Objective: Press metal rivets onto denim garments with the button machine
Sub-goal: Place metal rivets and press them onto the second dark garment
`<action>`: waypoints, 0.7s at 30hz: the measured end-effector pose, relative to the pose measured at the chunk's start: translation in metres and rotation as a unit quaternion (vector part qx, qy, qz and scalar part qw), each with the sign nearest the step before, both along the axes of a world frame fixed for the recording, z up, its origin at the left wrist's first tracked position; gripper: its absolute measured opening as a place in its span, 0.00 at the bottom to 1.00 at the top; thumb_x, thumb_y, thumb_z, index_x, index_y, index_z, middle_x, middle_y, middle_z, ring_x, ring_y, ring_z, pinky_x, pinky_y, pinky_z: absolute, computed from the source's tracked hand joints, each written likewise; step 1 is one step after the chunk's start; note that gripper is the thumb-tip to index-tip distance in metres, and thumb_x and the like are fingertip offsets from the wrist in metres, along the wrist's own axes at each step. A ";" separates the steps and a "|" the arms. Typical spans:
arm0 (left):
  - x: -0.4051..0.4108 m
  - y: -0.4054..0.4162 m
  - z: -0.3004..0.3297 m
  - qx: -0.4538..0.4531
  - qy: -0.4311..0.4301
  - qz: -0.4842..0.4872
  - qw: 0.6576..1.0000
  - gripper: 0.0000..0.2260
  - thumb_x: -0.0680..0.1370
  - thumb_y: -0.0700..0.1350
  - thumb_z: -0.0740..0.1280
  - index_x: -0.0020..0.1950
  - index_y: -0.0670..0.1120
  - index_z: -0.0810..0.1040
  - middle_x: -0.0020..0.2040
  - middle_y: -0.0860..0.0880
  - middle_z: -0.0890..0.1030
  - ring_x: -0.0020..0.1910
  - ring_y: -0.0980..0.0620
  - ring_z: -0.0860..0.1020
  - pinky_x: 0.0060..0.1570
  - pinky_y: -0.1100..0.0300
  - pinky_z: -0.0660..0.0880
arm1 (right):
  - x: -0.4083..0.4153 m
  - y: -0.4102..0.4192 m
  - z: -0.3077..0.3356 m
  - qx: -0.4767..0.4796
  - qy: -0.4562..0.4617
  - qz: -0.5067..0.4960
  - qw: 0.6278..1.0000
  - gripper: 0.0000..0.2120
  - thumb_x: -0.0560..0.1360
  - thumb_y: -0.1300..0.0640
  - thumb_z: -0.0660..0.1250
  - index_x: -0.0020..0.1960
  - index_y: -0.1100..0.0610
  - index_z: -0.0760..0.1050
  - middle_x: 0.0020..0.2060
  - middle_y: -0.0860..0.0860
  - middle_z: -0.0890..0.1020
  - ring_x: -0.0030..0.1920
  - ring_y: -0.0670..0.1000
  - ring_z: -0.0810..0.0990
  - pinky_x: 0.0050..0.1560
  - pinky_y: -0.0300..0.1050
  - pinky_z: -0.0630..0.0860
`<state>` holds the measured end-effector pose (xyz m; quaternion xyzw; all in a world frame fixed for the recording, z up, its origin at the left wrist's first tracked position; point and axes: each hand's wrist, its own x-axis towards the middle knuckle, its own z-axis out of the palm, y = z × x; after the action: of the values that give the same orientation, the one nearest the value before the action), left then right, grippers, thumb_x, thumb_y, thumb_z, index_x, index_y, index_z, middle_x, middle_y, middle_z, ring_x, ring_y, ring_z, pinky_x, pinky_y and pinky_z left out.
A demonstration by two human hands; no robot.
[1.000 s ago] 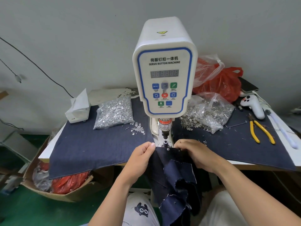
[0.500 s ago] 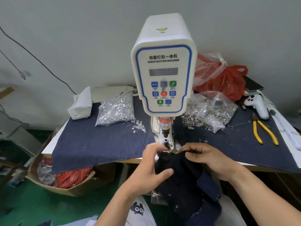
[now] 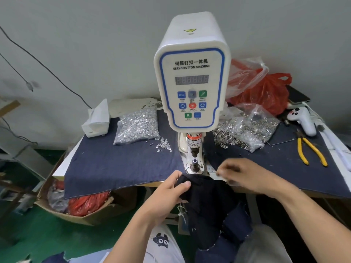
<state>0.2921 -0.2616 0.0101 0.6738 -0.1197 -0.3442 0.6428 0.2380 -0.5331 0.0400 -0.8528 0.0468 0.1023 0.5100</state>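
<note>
The left hand grips a bunched fold of the dark denim garment, thumb on top and fingers curled under, just in front of the lower die of the button machine. The rest of the cloth hangs down below that hand toward the lap. The right hand hovers just right of the die, fingers curled at the table's edge; it is blurred, so whether it pinches a rivet or the cloth's edge cannot be told.

The step in hand looks to be placing the next spot of denim over the die. To do it well, the left hand should carry the fold forward and spread it flat, one layer only, over the post ahead of its fingertips. The right hand should draw the cloth taut away from the left (no pucker under the punch). Both sets of fingers belong clear of the ram above the die before the press is triggered. Loose rivets lie well ahead of the left hand, within reach.
</note>
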 end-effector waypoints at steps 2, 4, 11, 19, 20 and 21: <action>0.006 -0.001 0.003 0.016 -0.003 0.020 1.000 0.07 0.80 0.49 0.68 0.55 0.48 0.79 0.52 0.48 0.86 0.51 0.52 0.84 0.49 0.60 0.79 | 0.019 -0.013 -0.007 -0.161 -0.059 -0.106 0.979 0.08 0.81 0.54 0.68 0.45 0.47 0.83 0.43 0.45 0.86 0.41 0.42 0.82 0.42 0.37 0.75; 0.012 -0.003 0.006 0.038 -0.005 0.045 0.998 0.05 0.80 0.47 0.68 0.53 0.46 0.78 0.46 0.49 0.85 0.47 0.52 0.82 0.47 0.58 0.76 | 0.040 -0.024 -0.015 -0.312 -0.081 -0.180 0.929 0.09 0.81 0.57 0.65 0.51 0.52 0.84 0.45 0.51 0.87 0.48 0.53 0.84 0.44 0.45 0.74; 0.034 -0.011 0.033 0.078 0.061 0.199 0.975 0.16 0.67 0.51 0.64 0.43 0.38 0.77 0.41 0.38 0.81 0.40 0.46 0.76 0.47 0.49 0.71 | 0.083 -0.024 -0.028 -0.417 -0.068 -0.162 0.892 0.09 0.81 0.52 0.66 0.53 0.54 0.84 0.50 0.58 0.83 0.52 0.63 0.82 0.50 0.54 0.80; 0.097 0.000 0.015 0.368 -0.231 0.228 0.871 0.06 0.82 0.48 0.63 0.51 0.46 0.73 0.45 0.50 0.78 0.47 0.46 0.75 0.45 0.53 0.67 | 0.085 -0.021 -0.029 -0.409 -0.074 -0.169 0.893 0.06 0.79 0.60 0.64 0.46 0.59 0.78 0.46 0.58 0.83 0.49 0.63 0.81 0.48 0.55 0.79; 0.102 -0.001 0.012 0.386 -0.243 0.226 0.861 0.05 0.82 0.46 0.64 0.53 0.45 0.74 0.48 0.48 0.79 0.49 0.45 0.76 0.47 0.53 0.68 | 0.085 -0.021 -0.028 -0.398 -0.072 -0.175 0.898 0.06 0.78 0.59 0.64 0.45 0.59 0.77 0.45 0.58 0.83 0.48 0.63 0.81 0.46 0.54 0.78; 0.106 -0.002 0.008 0.396 -0.251 0.229 0.853 0.04 0.82 0.45 0.64 0.53 0.45 0.74 0.49 0.47 0.80 0.50 0.44 0.77 0.47 0.53 0.68 | 0.084 -0.021 -0.028 -0.384 -0.072 -0.180 0.903 0.06 0.78 0.59 0.64 0.44 0.59 0.77 0.43 0.58 0.83 0.47 0.63 0.81 0.45 0.53 0.76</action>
<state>0.3978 -0.2634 0.0180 0.9431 0.0269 -0.0244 0.3306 0.3219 -0.5546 0.0125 -0.9646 0.1983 -0.0789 0.1549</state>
